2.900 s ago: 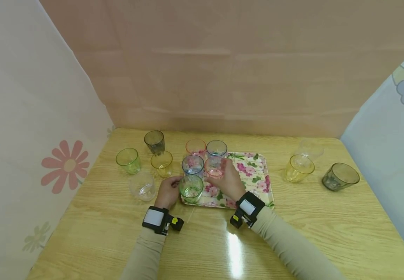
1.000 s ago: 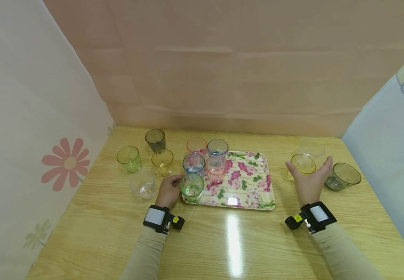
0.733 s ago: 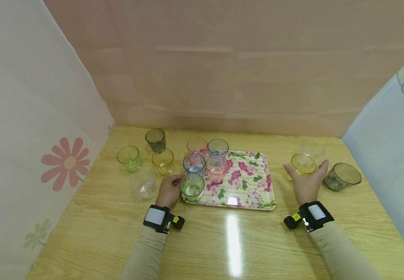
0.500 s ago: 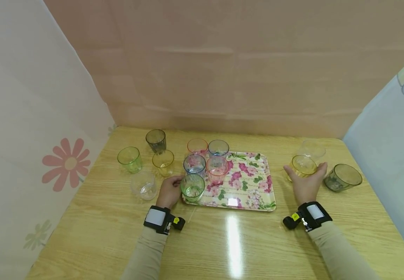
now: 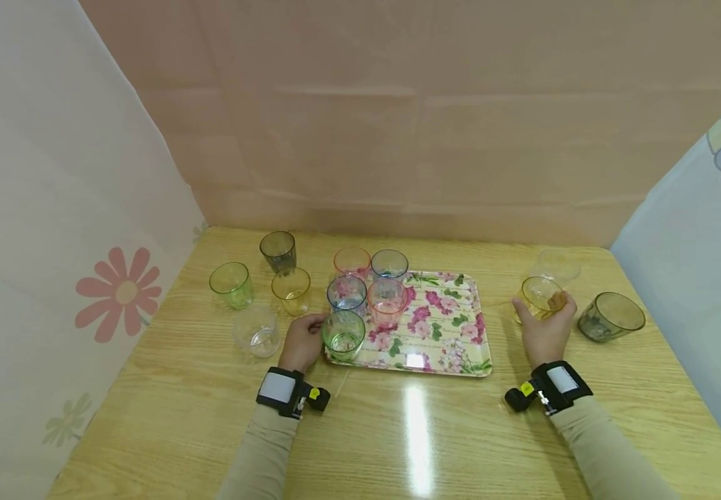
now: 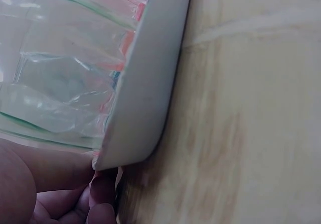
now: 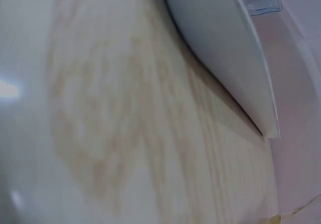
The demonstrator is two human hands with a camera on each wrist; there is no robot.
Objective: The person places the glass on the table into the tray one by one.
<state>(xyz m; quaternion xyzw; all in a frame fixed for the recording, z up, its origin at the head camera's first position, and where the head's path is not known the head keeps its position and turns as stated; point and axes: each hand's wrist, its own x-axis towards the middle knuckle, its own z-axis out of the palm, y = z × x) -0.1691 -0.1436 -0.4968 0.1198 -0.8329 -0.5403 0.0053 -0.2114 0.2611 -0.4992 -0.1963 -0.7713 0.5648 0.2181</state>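
Note:
My left hand (image 5: 301, 344) pinches the left front corner of a flowered tray (image 5: 442, 333). In the left wrist view the thumb lies over the corner of the tray wall (image 6: 145, 83), with fingertips beneath. Close by on the tray stands a green glass (image 5: 344, 340). Behind it are a blue glass (image 5: 346, 297) and a pink glass (image 5: 387, 305). Off the tray to the right, my right hand (image 5: 548, 333) grips a yellow glass (image 5: 537, 295), thumb on the left and fingers round the right side. The right wrist view shows mostly table and tray wall (image 7: 220, 43).
A pink glass (image 5: 351, 258) and a blue glass (image 5: 390, 261) stand at the back left of the tray. Left on the table are green (image 5: 235, 290), dark (image 5: 280, 258), yellow (image 5: 294, 297) and clear (image 5: 257, 338) glasses. A clear glass (image 5: 560, 264) and a dark glass (image 5: 607, 319) flank the right hand.
My right hand has left the pink glass on the tray, moved right to the yellow glass, and curled its fingers round it. The left hand has stayed at the tray corner.

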